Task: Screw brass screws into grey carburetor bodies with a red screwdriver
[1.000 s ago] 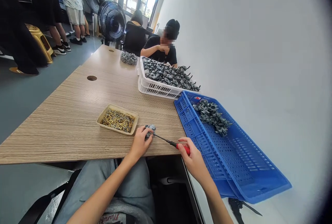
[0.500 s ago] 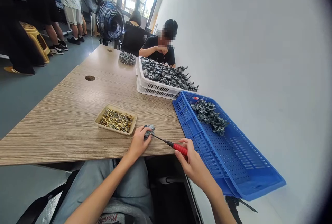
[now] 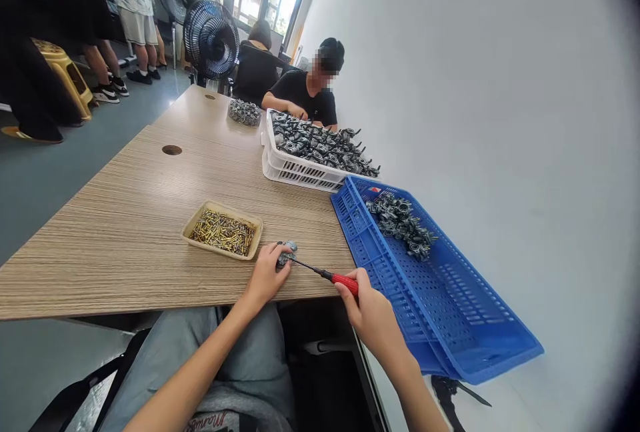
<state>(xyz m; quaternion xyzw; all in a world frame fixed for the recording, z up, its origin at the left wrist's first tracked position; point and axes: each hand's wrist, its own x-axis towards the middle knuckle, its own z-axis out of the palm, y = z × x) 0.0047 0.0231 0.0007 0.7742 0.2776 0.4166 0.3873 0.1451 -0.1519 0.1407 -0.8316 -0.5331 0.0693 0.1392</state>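
Note:
My left hand (image 3: 269, 273) is closed on a small grey metal part (image 3: 289, 250), pressing it to the table near the front edge. Fingers cover part of it, so its exact kind is unclear. My right hand (image 3: 367, 305) grips the red handle of a screwdriver (image 3: 345, 282). Its dark shaft points left, and the tip meets the metal part beside my left fingertips. Just left of that hand stands a beige tray (image 3: 187, 232) full of small brass-coloured and dark screw-like pieces.
A blue crate (image 3: 475, 352) with several metal parts (image 3: 400, 222) lies tilted at the right. Behind it a white basket (image 3: 300, 177) is heaped with similar parts. A round container (image 3: 245, 113) and a seated person (image 3: 305, 89) are farther back. Fans (image 3: 212, 39) stand beyond the table (image 3: 125, 219).
My right hand has shifted its hold on the screwdriver handle slightly, fingers now more curled round it. My left hand stays on the part. The seated person's hand has lowered.

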